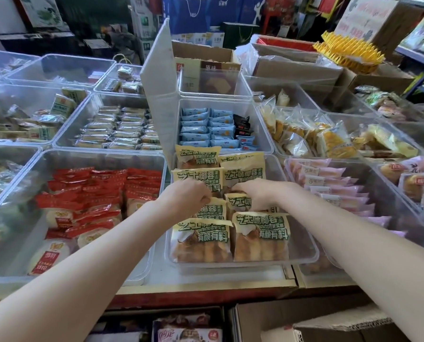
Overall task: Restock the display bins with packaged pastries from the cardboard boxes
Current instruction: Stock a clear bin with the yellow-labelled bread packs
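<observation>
Both hands reach into the clear plastic display bin (302, 255) at the middle front of the worktop (206, 283), which holds yellow-and-green printed packets of golden pastry sticks (202, 239) standing in two rows, front to back. The left hand (185, 197) has its grip curled, fingers pinching the top edge of a packet in the left row, third from the front. The right hand (256, 195) lies palm down over the right row, its fingers bent and pressing on the top of the yellow packet (238, 202) just behind the front one; whether the thumb closes under that packet I cannot tell. The two front packets stand upright, leaning slightly back, touching each other side by side.

To the left, a large clear bin (102, 154) holds red-wrapped round cakes (90, 193). Behind the middle bin, another clear bin carries blue packets (206, 129) in neat rows with a few black ones (241, 125) beside them. To the right, a bin holds pink packets (329, 183) stacked on edge. A white plastic divider panel (157, 77) stands tilted behind the middle bin. An open brown cardboard box (304, 319) sits below the front edge of the worktop, near the right arm.
</observation>
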Action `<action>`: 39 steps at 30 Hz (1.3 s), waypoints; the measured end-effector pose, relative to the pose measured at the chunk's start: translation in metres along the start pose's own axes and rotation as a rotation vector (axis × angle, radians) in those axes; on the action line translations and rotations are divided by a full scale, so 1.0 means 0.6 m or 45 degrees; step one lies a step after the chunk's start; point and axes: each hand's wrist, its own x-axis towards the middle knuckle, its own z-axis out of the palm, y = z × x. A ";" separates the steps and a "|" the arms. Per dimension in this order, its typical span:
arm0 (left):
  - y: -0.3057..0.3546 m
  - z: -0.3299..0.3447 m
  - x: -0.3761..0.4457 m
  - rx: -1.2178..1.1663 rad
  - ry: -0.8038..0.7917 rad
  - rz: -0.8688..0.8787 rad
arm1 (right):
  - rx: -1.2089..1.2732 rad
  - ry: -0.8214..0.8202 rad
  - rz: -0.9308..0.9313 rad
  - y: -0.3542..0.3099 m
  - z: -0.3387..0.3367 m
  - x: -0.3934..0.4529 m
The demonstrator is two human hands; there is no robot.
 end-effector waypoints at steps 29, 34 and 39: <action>0.062 0.007 0.064 -0.343 0.142 -0.162 | 0.506 0.542 -0.032 0.103 -0.020 -0.069; 0.060 0.008 0.073 -0.667 -0.038 -0.316 | 0.803 0.255 0.031 0.108 0.038 -0.055; 0.080 0.018 0.080 -0.393 -0.240 -0.349 | 0.669 0.503 0.169 0.103 0.059 -0.043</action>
